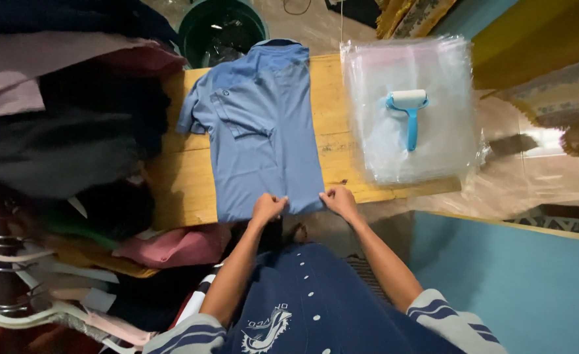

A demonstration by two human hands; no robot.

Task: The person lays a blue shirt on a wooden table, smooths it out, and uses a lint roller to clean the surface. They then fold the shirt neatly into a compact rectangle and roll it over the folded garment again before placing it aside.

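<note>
Your left hand (268,208) and right hand (339,200) each pinch the bottom hem of the folded blue cotton polo shirt (263,134), fingers closed on the fabric. It lies lengthwise on the yellow wooden tabletop (184,177), centre frame, collar toward the top.

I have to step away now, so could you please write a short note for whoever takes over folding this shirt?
Left hand: pinching the near hem of the blue polo shirt.
Right hand: pinching the same hem at its right corner.
Shirt: lies flat, collar away from you, on the wooden table. Its right side appears already folded in; the left sleeve is still spread out.
Right of it: a stack of clear plastic bags with a blue-handled lint roller on top.
Left: a pile of dark and pink garments.
Left to do, probably: finish the fold and bag the shirt.
</note>
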